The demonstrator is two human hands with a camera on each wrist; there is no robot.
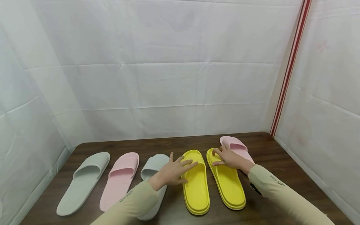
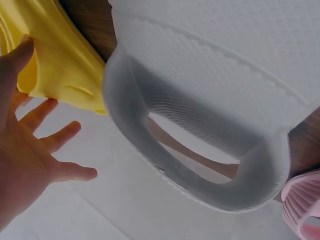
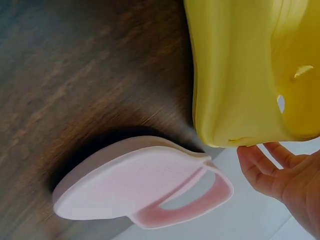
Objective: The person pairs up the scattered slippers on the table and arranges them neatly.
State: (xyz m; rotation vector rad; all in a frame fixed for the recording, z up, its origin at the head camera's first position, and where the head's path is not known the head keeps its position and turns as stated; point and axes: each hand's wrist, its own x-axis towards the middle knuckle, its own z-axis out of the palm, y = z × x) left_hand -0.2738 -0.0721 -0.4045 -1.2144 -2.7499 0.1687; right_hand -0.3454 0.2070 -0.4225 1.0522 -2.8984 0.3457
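Two yellow slide slippers lie side by side on the table. Over the strap of the left yellow slipper (image 1: 197, 190) my left hand (image 1: 175, 171) reaches with its fingers spread and straight. At the strap of the right yellow slipper (image 1: 232, 190) is my right hand (image 1: 232, 157), fingers loosely bent and thumb apart; in the right wrist view its fingertips are right at the strap's edge. A pale grey slipper (image 2: 215, 75) lies beside my left hand, partly hidden under that forearm. Beyond my right hand lies a pink slipper (image 3: 130, 185), partly covered by it in the head view.
On the left of the dark wooden table (image 1: 270, 193) lie another pale grey slipper (image 1: 84, 184) and another pink slipper (image 1: 119, 184). White sheeting (image 1: 168, 84) walls the back and sides, with a red-striped strip (image 1: 291, 68) at the right corner.
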